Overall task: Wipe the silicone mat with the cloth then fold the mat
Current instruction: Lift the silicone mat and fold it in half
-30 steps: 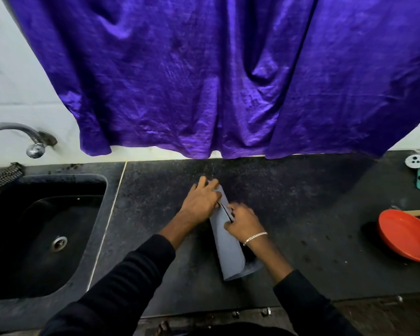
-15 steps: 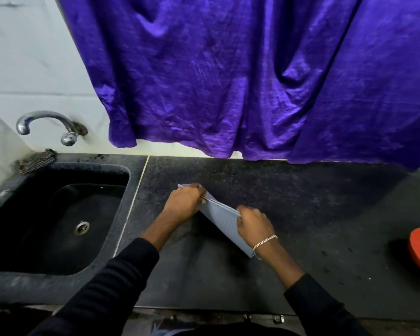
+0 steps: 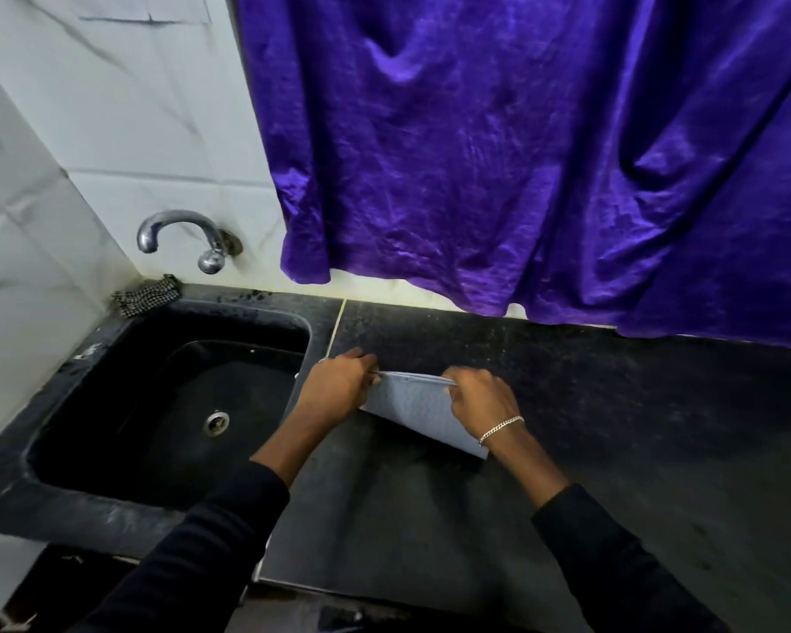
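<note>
At the far left, a checked cloth (image 3: 147, 294) lies bunched on the back corner of the sink (image 3: 88, 381) under the tap (image 3: 181, 235), well apart from both hands; going by that, the wiping looks done and the folding is the step in hand.

The left hand (image 3: 334, 390) is closed in a pinch on the left end of the mat's top edge, just past the sink's right rim. The grey mat (image 3: 419, 406) is between the two hands, lifted at that top edge, where at least two layers seem to be held together, so it appears to be already folded once. Its lower right corner reaches down to the dark surface (image 3: 613, 427), though whether it touches there I cannot tell.

The right hand (image 3: 480, 399), with a bracelet at its wrist, is closed on the right end of the same edge.

The next move probably calls for lining up the layers, laying the mat down flat and pressing the crease, or bringing one end over for a further fold.
</note>
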Tool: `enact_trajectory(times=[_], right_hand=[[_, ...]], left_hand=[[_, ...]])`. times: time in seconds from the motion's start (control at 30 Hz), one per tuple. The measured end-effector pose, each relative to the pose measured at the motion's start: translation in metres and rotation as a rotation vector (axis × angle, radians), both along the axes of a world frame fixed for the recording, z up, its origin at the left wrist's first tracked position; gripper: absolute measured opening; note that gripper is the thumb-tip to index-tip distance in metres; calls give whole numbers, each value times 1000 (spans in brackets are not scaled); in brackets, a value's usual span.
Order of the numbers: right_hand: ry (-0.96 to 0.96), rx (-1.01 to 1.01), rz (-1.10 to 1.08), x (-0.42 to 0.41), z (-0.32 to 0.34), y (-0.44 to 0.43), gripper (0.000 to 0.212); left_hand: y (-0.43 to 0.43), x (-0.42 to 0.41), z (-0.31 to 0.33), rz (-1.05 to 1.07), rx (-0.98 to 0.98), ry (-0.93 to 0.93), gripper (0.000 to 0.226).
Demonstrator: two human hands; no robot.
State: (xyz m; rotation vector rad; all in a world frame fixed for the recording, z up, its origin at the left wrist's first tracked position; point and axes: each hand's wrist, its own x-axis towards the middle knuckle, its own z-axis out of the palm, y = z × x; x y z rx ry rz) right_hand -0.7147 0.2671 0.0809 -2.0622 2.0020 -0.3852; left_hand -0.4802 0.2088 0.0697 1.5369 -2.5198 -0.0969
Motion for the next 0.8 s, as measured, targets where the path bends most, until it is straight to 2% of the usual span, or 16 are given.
enact_trajectory(times=[0.23,0.53,0.67,0.8], right_hand=[[29,-33,18,31,-6,-23,18],[47,-24,-2,37,-7,-38,26],[19,80,6,34,-18,-37,22],[-119,191,44,28,-30,-31,19]], left_hand=[[-15,37,-4,-1,-6,-3,22],[-15,50,-9,-13,14,45,18],[-9,46,-18,-33,41,51,18],[-2,45,-31,-18,114,27,23]])
